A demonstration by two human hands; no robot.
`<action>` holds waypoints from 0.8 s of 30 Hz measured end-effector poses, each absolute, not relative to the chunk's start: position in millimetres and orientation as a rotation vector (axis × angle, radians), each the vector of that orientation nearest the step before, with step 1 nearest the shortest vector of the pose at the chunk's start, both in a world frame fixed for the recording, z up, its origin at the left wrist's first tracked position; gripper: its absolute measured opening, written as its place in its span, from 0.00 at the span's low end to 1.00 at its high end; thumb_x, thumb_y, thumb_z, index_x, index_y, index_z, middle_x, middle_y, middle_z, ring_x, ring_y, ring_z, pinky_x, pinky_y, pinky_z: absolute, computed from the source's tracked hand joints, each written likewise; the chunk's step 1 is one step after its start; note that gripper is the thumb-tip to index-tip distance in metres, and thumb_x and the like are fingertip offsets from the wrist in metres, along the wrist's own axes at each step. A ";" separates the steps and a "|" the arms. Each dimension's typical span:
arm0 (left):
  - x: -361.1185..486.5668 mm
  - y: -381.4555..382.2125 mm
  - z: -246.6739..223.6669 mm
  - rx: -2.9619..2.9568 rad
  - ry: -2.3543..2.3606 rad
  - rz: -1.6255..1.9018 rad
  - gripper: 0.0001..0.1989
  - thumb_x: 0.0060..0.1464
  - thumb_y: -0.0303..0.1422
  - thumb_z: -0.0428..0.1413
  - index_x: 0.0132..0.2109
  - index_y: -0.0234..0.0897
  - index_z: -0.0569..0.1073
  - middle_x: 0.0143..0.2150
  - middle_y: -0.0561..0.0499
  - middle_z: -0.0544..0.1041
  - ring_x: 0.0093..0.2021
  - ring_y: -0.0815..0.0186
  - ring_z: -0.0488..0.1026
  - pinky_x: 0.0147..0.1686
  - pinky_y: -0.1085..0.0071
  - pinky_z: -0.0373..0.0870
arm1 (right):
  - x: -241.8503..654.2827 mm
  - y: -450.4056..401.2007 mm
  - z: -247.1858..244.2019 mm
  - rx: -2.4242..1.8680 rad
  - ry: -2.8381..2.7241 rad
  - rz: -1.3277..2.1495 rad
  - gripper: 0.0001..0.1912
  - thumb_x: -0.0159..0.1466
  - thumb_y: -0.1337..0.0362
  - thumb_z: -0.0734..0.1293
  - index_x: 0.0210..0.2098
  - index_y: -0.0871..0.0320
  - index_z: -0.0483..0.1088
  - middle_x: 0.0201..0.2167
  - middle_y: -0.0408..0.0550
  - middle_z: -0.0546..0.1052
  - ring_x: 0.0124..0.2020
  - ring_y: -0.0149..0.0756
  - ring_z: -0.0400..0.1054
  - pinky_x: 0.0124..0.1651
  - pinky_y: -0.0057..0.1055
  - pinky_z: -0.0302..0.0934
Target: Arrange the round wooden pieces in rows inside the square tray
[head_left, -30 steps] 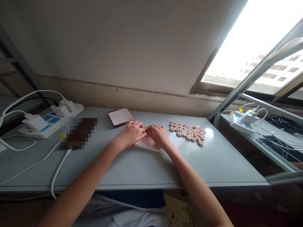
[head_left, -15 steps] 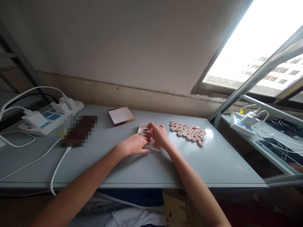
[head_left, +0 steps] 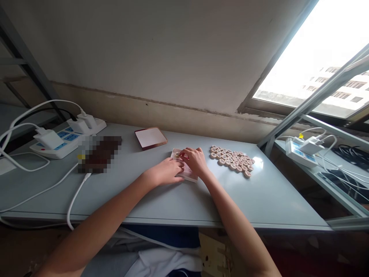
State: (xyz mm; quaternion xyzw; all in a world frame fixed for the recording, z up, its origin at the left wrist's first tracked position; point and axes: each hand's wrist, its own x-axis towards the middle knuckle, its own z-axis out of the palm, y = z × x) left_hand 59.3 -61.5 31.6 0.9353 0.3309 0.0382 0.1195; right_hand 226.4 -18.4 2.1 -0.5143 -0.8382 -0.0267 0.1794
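A shallow white box [head_left: 192, 177] lies on the desk in front of me, partly covered by both hands. Inside its far left corner shows a round Chinese chess piece [head_left: 177, 154] with a dark character. My right hand [head_left: 193, 158] reaches over the box from the right, fingers curled and pinched at that piece. Across the box's left side rests my left hand [head_left: 165, 171], fingers stretched out and thumb apart, near the box's close edge. To the right, several wooden Chinese chess pieces [head_left: 232, 159] sit packed in rows, characters up. What lies beneath my fingers is hidden.
The box lid [head_left: 151, 138] lies inside up behind my left hand. At the left are a pixelated dark object [head_left: 100, 154], a power strip [head_left: 62, 142] with plugs, and white cables [head_left: 75, 196]. A metal frame post [head_left: 288, 123] rises at the desk's right end.
The view has shifted slightly, moving the scene a little rightward and up. My right fingers have shifted slightly at the piece in the box; my left hand stays across its left side.
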 end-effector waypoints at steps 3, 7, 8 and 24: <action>58.5 -60.6 31.6 2.758 0.976 0.088 0.12 0.58 0.36 0.49 0.43 0.38 0.75 0.50 0.48 0.75 0.52 0.59 0.69 0.54 0.64 0.57 | 226.7 -19.8 3.4 -1.460 -2.388 -0.069 0.11 0.65 0.64 0.61 0.39 0.49 0.75 0.38 0.41 0.77 0.32 0.30 0.68 0.40 0.32 0.45; 58.3 -60.4 33.1 2.784 0.977 0.076 0.12 0.59 0.34 0.48 0.40 0.37 0.76 0.45 0.47 0.77 0.47 0.60 0.71 0.51 0.65 0.61 | 226.6 -22.2 3.5 -1.437 -2.411 -0.049 0.12 0.66 0.63 0.60 0.42 0.47 0.75 0.40 0.42 0.77 0.34 0.30 0.68 0.40 0.32 0.46; 58.4 -60.6 33.9 2.784 0.985 0.078 0.12 0.58 0.34 0.48 0.39 0.37 0.76 0.43 0.48 0.78 0.45 0.60 0.72 0.49 0.65 0.62 | 226.5 -22.6 3.3 -1.430 -2.412 -0.042 0.12 0.66 0.63 0.60 0.43 0.47 0.75 0.40 0.42 0.77 0.34 0.30 0.68 0.40 0.32 0.46; 50.9 -50.6 34.9 2.659 0.983 0.339 0.14 0.59 0.38 0.48 0.38 0.39 0.78 0.40 0.49 0.78 0.43 0.60 0.73 0.47 0.67 0.63 | 249.8 -23.7 20.6 -1.606 -2.256 -0.184 0.12 0.66 0.64 0.57 0.40 0.52 0.73 0.41 0.45 0.77 0.40 0.34 0.68 0.44 0.33 0.47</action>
